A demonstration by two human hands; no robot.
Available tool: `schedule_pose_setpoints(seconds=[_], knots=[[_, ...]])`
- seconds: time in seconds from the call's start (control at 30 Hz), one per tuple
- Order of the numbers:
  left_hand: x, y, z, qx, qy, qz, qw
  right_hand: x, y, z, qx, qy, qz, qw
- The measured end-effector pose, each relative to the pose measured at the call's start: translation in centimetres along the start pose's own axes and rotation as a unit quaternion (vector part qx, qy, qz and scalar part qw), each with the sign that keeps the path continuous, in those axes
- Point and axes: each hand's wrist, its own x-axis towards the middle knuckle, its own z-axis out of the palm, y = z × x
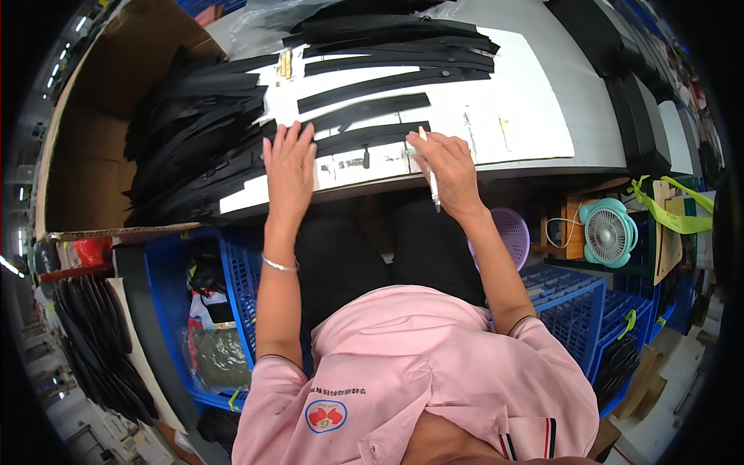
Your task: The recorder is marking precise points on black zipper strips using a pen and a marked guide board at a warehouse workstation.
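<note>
My left hand point(290, 164) lies flat, fingers spread, on the left end of a long black strip point(364, 138) that rests on a white board point(504, 116) on the table. My right hand point(447, 164) presses the same strip's right end and grips a thin white pen-like tool point(434, 190), whose tip points down toward me. Beyond it lie more black strips point(364, 110) in parallel rows. A silver bracelet point(279, 266) is on my left wrist.
A heap of black strips point(194, 139) fills the table's left side, another pile point(395, 39) lies at the back. Blue crates point(577, 310) stand below on both sides, with a purple basket point(511, 232) and a small teal fan point(609, 231) at right. A cardboard box point(85, 147) stands at left.
</note>
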Motion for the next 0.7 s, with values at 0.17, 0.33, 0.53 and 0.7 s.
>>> schedule_pose_setpoints(seconds=[0.17, 0.33, 0.53, 0.7], knots=[[2.8, -2.9, -0.6, 0.022, 0.001, -0.013, 1.0, -0.5, 0.7, 0.4, -0.004, 0.0, -0.001, 1.0], [0.6, 3.5, -0.8, 0.014, 0.01, 0.026, 1.0, -0.4, -0.4, 0.7, -0.034, 0.0, 0.032, 0.999], [-2.7, 8.0, 0.7, 0.01, -0.058, 0.034, 0.998, -2.1, 1.5, -0.9, -0.103, 0.039, 0.07, 0.991], [-3.4, 9.1, 1.0, 0.014, -0.063, 0.013, 0.998, -4.9, 5.3, -4.6, -0.206, 0.044, 0.101, 0.972]])
